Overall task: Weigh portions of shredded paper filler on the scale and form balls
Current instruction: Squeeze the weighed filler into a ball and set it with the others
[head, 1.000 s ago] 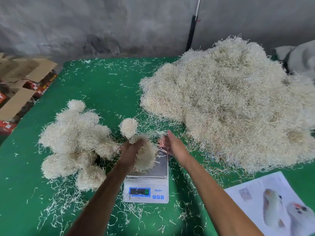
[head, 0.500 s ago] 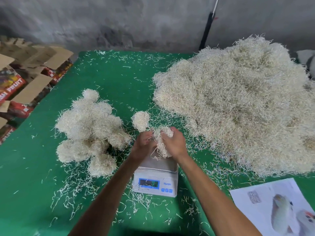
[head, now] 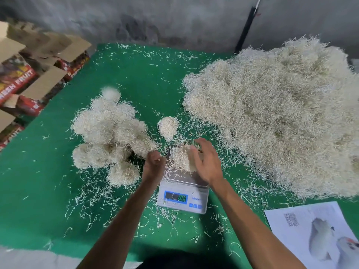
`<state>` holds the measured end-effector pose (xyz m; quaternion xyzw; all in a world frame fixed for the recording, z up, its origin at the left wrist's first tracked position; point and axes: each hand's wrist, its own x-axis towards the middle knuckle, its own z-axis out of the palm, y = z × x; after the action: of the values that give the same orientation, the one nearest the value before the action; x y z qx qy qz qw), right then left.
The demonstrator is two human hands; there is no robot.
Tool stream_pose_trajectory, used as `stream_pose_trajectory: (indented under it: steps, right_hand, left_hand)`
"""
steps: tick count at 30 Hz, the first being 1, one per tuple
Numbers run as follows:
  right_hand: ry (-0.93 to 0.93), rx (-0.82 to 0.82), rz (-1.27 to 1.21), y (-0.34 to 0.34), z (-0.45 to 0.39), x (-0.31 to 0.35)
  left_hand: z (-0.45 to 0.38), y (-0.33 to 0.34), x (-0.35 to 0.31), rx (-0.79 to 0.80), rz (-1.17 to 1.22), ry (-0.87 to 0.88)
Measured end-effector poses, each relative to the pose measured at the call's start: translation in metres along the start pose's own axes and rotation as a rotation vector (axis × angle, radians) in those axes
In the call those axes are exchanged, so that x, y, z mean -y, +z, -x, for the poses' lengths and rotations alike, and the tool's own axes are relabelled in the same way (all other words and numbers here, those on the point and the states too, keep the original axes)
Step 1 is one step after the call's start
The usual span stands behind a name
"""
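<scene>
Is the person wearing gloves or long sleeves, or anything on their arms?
No gloves and no long sleeves. Both the left hand and the right hand are bare, and the forearms are uncovered all the way down to the bottom of the picture. No watch, bracelet or ring shows on either wrist or on the fingers.

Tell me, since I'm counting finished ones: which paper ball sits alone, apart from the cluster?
The lone ball just beyond the scale, between the ball cluster and the big loose pile; it touches neither.

Paper clump [head: 181, 159] on scale [head: 182, 193], left hand [head: 154, 166] curled beside, right hand [head: 206, 162] spread
</scene>
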<state>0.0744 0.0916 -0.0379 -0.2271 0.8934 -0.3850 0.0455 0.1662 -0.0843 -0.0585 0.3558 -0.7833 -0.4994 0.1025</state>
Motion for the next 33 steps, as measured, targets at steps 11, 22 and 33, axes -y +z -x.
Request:
stream_pose_trajectory:
  steps: [11,22,33]
  right_hand:
    - [0.109,-0.145,-0.137,-0.008,0.018,-0.014]
    - [0.128,-0.144,-0.107,0.000,0.037,-0.013]
    - [0.165,-0.147,-0.115,0.007,0.036,-0.020]
  left_hand:
    - [0.021,-0.022,0.004,0.112,-0.108,0.284]
    - [0.022,-0.026,0.007,0.141,-0.040,0.236]
    - [0.020,-0.027,0.006,0.136,-0.022,0.214]
